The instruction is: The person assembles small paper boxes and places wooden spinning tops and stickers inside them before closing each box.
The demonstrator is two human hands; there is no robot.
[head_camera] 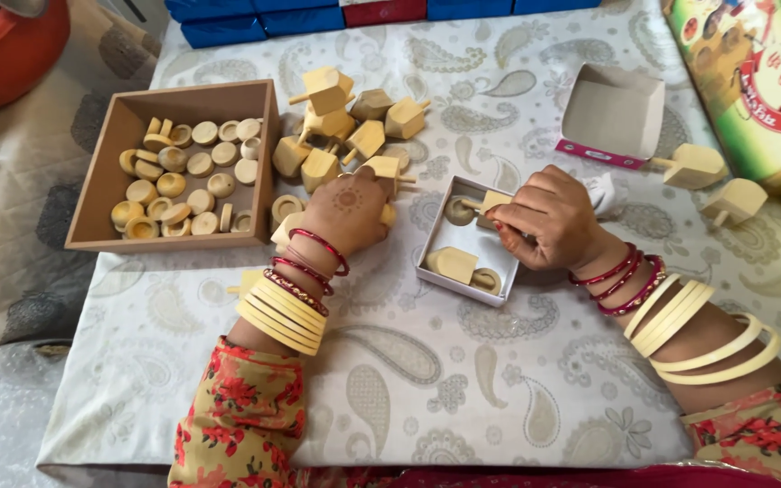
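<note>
Packing partway: right hand pinches a pale wooden piece over the small white carton, which already holds another piece just below the fingers; left hand, grip hidden, rests on the unpacked heap of wooden blocks.

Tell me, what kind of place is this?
Probably a small home workshop for packing wooden toys: a wooden tray of round pieces, a pile of wooden blocks with pegs, and small white boxes on a cloth-covered table.

Home craft-packing table: paisley cloth, wooden parts tray, small cartons.
</note>
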